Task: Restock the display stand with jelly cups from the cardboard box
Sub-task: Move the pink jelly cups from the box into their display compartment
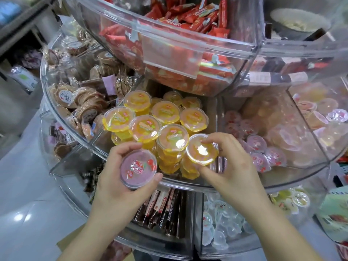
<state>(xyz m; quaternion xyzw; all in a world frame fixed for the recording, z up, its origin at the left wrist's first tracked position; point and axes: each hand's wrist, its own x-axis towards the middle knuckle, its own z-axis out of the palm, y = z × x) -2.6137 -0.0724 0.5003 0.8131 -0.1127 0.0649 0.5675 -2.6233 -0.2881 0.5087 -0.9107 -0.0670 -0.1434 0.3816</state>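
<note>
A clear tiered display stand [178,184] fills the view. Its middle compartment holds several yellow jelly cups [165,112], stacked in layers. My left hand [116,185] is shut on a pink jelly cup [138,168], held just in front of the stand's rim. My right hand [233,166] grips a yellow jelly cup [201,149] by its lid edge at the front right of the yellow pile. A corner of the cardboard box [75,240] shows below my left forearm.
The compartment to the right holds pink jelly cups [263,157]. Round wrapped biscuits [82,102] fill the left compartment. The upper tier overhangs with red snack packets [180,14]. The lower tier holds dark stick snacks [165,210] and clear jellies [222,225].
</note>
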